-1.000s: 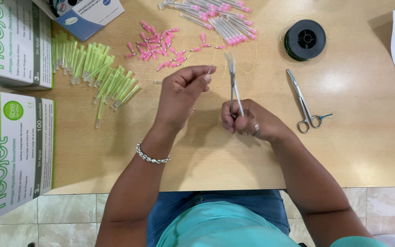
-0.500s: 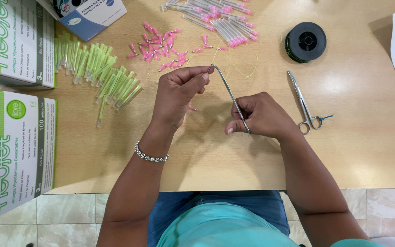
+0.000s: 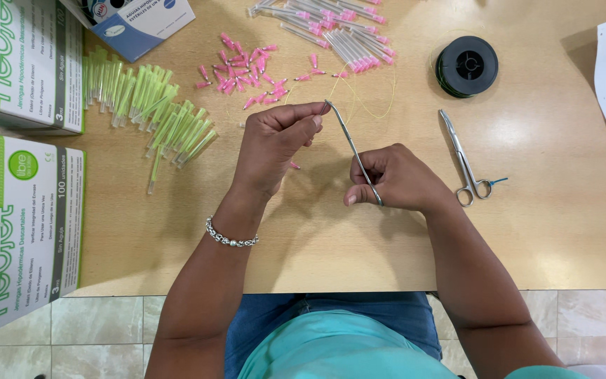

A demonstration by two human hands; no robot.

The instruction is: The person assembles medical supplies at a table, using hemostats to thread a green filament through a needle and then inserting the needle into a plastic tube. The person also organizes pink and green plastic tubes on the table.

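— What is the right hand (image 3: 395, 179) doing?

— It is clenched around the handle end of a slim metal clamp (image 3: 353, 149), which slants up and to the left from the fist. The tool's tip meets the fingertips of the left hand (image 3: 275, 144).

— And the left hand?

— Its thumb and fingers are pinched together right at that tip. Whatever sits in the pinch is too small to make out, though a thin yellow thread (image 3: 369, 98) loops on the wooden table (image 3: 541, 231) just beyond it.

— Where are the hands over the table?

— About the middle, nearer the near edge. A silver bracelet (image 3: 231, 239) sits on the left wrist.

— What lies around them?

— To the right, a second pair of metal forceps (image 3: 466, 161) lies flat, apart from the right hand, and farther off a black spool (image 3: 466, 66). Beyond the hands, small pink caps (image 3: 247, 67) are scattered, with capped needles (image 3: 331, 28) at the far edge. Left of them lies a heap of green sheaths (image 3: 152, 112), and green-and-white boxes (image 3: 22, 210) stand at the left edge.
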